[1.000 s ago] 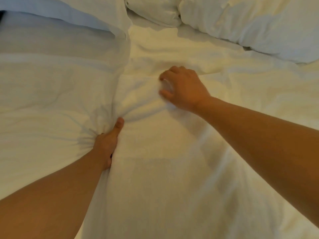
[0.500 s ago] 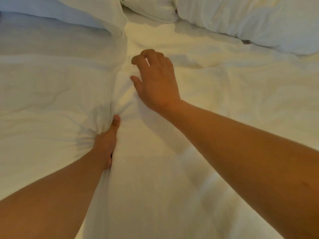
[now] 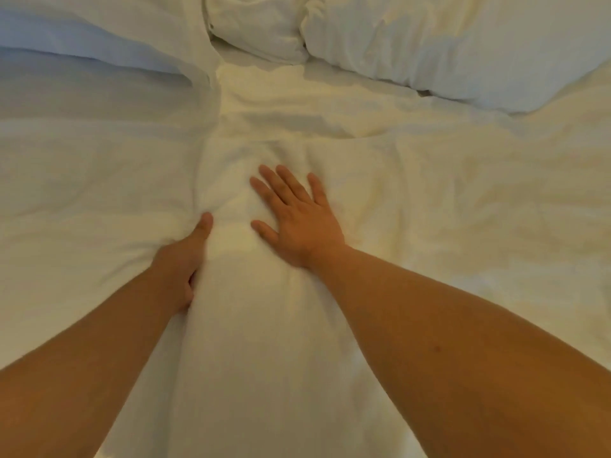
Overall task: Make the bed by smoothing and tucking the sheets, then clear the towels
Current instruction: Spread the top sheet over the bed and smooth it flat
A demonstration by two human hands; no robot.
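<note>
A white sheet [image 3: 429, 200] covers the whole bed, creased and bunched into a ridge down the middle. My left hand [image 3: 183, 262] is pushed into the fold beside that ridge, thumb up, its fingers curled around gathered sheet and mostly hidden in the cloth. My right hand [image 3: 297, 219] lies flat on the ridge just right of the left hand, fingers straight and spread, palm pressing down. No towels are in view.
White pillows lie across the head of the bed: one [image 3: 479, 51] at the top right, a smaller one [image 3: 254, 24] at top centre, another [image 3: 99, 31] at the top left. Wrinkled sheet stretches to both sides.
My right hand has come back toward me from near the pillows and flattened onto the ridge with fingers spread. My left hand keeps its grip in the fold.
</note>
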